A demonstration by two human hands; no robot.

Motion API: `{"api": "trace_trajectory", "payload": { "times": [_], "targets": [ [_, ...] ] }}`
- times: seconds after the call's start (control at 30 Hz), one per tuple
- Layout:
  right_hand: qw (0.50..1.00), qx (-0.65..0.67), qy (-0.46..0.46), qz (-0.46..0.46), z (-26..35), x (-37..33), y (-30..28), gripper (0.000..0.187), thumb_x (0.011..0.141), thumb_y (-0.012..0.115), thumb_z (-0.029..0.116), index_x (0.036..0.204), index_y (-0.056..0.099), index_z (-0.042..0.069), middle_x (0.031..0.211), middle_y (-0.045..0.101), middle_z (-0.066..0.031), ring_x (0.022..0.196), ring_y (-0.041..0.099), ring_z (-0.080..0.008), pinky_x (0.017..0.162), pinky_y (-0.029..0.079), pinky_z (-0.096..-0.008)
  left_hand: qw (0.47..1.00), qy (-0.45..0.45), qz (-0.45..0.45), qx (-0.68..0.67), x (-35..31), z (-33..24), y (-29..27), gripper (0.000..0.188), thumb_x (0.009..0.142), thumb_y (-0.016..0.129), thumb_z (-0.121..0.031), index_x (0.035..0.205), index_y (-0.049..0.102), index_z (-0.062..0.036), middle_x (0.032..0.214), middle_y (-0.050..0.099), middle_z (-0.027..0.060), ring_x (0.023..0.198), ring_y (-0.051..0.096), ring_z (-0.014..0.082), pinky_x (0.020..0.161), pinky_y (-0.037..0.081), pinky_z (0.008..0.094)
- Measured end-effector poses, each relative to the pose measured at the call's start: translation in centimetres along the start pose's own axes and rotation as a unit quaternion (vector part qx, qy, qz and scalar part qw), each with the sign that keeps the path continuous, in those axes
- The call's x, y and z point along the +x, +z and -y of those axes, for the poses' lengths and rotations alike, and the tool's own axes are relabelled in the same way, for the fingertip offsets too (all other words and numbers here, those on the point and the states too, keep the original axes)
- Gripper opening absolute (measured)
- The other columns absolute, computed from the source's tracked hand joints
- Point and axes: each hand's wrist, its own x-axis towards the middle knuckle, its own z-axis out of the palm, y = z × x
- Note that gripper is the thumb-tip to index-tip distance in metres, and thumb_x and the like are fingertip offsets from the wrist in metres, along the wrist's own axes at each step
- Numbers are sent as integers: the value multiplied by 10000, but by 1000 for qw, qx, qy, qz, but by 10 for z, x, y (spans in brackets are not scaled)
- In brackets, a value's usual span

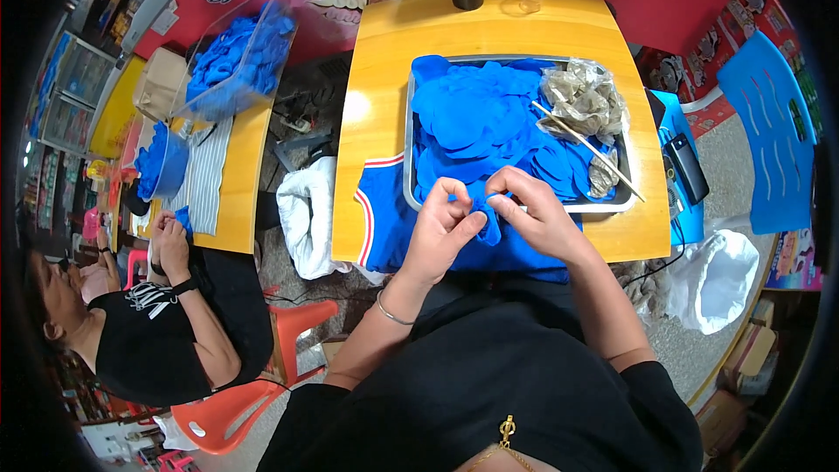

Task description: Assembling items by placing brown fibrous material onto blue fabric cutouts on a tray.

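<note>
1. The small piece of blue cloth [487,225] is between my left grip [440,225] and my right grip [535,214], at the near rim of the metal tray [409,157]; it looks bunched and folded, so I judge this one partway through, not done
2. What is left looks plentiful: loose blue pieces [476,109] cover most of the tray on the yellow tabletop [376,96], thin and overlapping, with rounded edges
3. I can make out no separate stack of finished ones, so I cannot tell how many are done; a crumpled plastic bag [584,96] and a thin stick [585,135] lie at the tray's right side, one end of the stick jutting past the rim
4. My left grip is closed on the cloth from its left, thumb against it and index finger curled above, the contact partly hidden
5. My right grip is clamped on the same piece from the right, thumb and forefinger pinched together
6. My forearms angle inward, elbows wide, so the fingertips nearly meet in front of me; a blue garment [382,210] with red and white trim lies below, along the tabletop's near edge
</note>
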Motion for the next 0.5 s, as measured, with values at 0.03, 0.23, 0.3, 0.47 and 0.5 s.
{"api": "trace_trajectory", "payload": {
  "times": [0.03, 0.23, 0.3, 0.47, 0.5],
  "targets": [
    [1000, 12, -1, -10, 1, 1, -2, 141, 845, 553, 134, 826, 516, -1, 747, 490, -95, 690, 480, -214, 613, 389, -306, 997, 63, -34, 34, 1, 4, 2, 231, 822, 637, -42, 933, 440, -86, 827, 472, -28, 737, 448, 20, 651, 379, 168],
    [1000, 22, 0, 5, 3, -7, -2, 155, 870, 523, 132, 804, 496, -6, 739, 486, -75, 688, 463, -177, 620, 384, -288, 985, 103, -41, 130, 0, 8, 2, 166, 828, 613, -14, 964, 520, -25, 888, 522, -1, 809, 501, 54, 719, 414, 182],
    [999, 25, 17, 11, 4, -11, 0, 137, 872, 513, 112, 806, 493, -7, 751, 488, -59, 695, 458, -155, 631, 383, -272, 986, 87, -28, 142, -2, 9, 1, 147, 833, 604, -10, 962, 535, -15, 875, 529, 0, 813, 507, 57, 724, 418, 187],
    [999, 22, 26, -30, 1, -11, 4, 131, 873, 518, 104, 807, 502, -8, 725, 494, -63, 656, 464, -153, 604, 390, -268, 998, 50, 16, 37, -3, 18, -2, 68, 880, 552, -59, 936, 547, -20, 864, 537, -14, 764, 485, 40, 671, 403, 190],
    [1000, 12, 14, -22, 2, -10, 3, 132, 873, 521, 106, 808, 503, -7, 718, 496, -59, 657, 470, -150, 600, 392, -271, 998, 51, 19, 37, -4, 19, -4, 68, 880, 552, -59, 936, 547, -20, 864, 537, -14, 764, 485, 40, 671, 403, 190]
  ]
}}
